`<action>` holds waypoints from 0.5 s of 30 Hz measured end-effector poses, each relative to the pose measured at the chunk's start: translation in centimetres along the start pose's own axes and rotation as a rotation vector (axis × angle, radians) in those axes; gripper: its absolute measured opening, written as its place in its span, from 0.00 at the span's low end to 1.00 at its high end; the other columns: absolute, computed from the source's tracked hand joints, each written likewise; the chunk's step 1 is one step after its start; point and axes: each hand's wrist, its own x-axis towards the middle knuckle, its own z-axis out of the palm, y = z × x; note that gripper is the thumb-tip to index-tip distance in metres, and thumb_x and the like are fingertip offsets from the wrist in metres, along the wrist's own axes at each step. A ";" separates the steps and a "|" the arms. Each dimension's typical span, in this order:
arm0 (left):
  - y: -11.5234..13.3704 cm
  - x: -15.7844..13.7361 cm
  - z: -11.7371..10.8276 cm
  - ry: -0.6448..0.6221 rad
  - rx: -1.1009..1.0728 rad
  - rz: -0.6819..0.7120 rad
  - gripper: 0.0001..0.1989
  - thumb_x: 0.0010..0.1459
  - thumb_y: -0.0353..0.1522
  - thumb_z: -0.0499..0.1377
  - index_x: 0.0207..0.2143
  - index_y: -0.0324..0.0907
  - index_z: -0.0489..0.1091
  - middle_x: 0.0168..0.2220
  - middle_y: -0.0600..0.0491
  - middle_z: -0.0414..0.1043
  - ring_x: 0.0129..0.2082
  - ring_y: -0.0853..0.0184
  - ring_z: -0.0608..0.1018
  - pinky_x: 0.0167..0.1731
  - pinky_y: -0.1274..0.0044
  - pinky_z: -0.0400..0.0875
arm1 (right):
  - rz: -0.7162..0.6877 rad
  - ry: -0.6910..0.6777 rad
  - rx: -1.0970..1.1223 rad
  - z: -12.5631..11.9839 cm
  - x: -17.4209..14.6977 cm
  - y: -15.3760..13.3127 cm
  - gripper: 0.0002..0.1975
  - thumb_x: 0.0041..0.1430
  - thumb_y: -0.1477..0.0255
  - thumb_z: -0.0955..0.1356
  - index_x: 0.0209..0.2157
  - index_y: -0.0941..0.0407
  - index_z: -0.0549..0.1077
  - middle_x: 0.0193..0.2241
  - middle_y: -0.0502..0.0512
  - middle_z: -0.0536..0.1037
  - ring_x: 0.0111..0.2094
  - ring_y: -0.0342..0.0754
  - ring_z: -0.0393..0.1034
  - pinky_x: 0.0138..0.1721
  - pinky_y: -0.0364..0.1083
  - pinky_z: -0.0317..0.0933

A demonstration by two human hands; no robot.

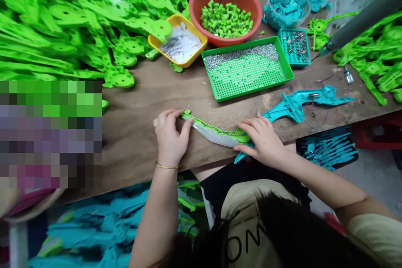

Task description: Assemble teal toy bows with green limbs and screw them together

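Note:
A curved toy sword (216,136) with a bright green spine, a frosted clear blade and a thin wire along it lies at the table's front edge. My left hand (172,136) pinches its tip end between thumb and fingers. Around the other end my right hand (260,140) is closed, covering part of the teal piece that pokes out below. Just beyond the right hand rests a teal shell half (284,106), shaped like a sword hilt, with a small metal part and loose red and blue wires on it.
Behind stand a green tray (248,73) of small screws, a yellow basket (197,56) of white pieces, a red bowl (224,37) of green parts and a teal box (294,48). Green parts (69,12) pile up left. A dark screwdriver-like tool (361,19) hangs at right.

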 end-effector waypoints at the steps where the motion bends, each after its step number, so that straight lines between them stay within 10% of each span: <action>1: 0.0 0.0 0.0 -0.002 0.000 -0.003 0.16 0.59 0.41 0.58 0.45 0.42 0.71 0.48 0.45 0.69 0.50 0.57 0.70 0.54 0.65 0.61 | 0.009 -0.001 0.028 0.1 -0.2 0.3 0.30 0.61 0.51 0.64 0.54 0.60 0.67 0.48 0.62 0.74 0.52 0.55 0.66 0.61 0.58 0.48; 15: 0.3 -1.2 -1.0 0.032 0.143 0.079 0.17 0.59 0.41 0.59 0.44 0.39 0.72 0.47 0.39 0.70 0.50 0.50 0.72 0.53 0.56 0.63 | 0.070 -0.073 0.224 0.0 0.4 1.0 0.21 0.58 0.56 0.69 0.45 0.56 0.67 0.42 0.57 0.76 0.48 0.54 0.68 0.63 0.58 0.48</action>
